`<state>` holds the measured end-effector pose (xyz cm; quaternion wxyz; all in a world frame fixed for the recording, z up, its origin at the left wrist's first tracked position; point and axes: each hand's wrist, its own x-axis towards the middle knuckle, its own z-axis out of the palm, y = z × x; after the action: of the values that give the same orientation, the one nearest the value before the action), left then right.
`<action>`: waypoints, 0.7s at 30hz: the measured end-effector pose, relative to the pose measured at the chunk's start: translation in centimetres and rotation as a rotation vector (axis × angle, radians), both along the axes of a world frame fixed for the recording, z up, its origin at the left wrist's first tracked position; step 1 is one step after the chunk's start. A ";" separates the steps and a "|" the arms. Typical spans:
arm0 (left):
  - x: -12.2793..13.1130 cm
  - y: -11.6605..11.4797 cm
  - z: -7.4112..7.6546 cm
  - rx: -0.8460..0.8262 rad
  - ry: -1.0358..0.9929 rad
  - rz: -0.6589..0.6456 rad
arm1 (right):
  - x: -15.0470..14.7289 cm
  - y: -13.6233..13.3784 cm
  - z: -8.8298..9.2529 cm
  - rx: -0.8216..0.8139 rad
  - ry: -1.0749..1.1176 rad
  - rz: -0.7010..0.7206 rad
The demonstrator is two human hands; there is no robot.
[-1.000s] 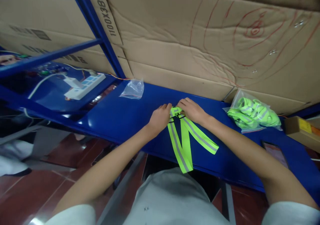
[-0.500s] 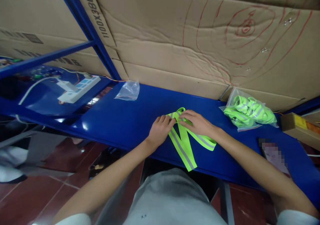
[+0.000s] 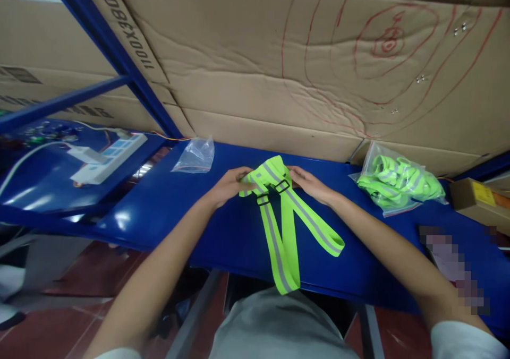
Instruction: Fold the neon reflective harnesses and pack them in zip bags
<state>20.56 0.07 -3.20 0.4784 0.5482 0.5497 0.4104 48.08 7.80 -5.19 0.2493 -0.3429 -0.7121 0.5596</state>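
Note:
A neon yellow-green reflective strap harness [image 3: 278, 242] with grey stripes lies over the blue table, its upper part gathered and folded between my hands. Two black buckles [image 3: 282, 186] show on its straps, and two long loops hang toward me, one reaching the table's front edge. My left hand [image 3: 230, 187] is closed on the left end of the gathered part, its fingertips partly behind the webbing. At the right side, next to a buckle, my right hand [image 3: 309, 182] pinches the webbing, with some fingers hidden.
An unfilled plastic bag [image 3: 195, 155] lies at the back left of the table [image 3: 159, 199]. A bag of similar neon straps [image 3: 398, 184] sits at the back right, beside a cardboard box [image 3: 474, 197]. A power strip [image 3: 109, 160] stands left; cardboard [image 3: 239, 72] walls the back.
My hands have moved apart, and the gathered part is spread wider between them. Both buckles now show. A strap loop hangs lower toward me, and the view has shifted slightly.

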 end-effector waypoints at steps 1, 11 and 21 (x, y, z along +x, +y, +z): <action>-0.3 0.3 0.2 -0.039 -0.095 0.000 | -0.3 0.0 0.1 -0.005 -0.005 0.008; -0.3 1.3 0.2 -0.233 -0.298 0.054 | -1.7 0.8 0.3 0.414 -0.415 0.136; -1.3 1.5 0.3 -0.234 -0.302 0.004 | -3.3 3.1 0.2 0.205 -0.002 -0.005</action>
<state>19.21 1.54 -2.85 0.6150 0.4198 0.5168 0.4225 44.76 10.87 -4.98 0.2835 -0.3179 -0.7651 0.4828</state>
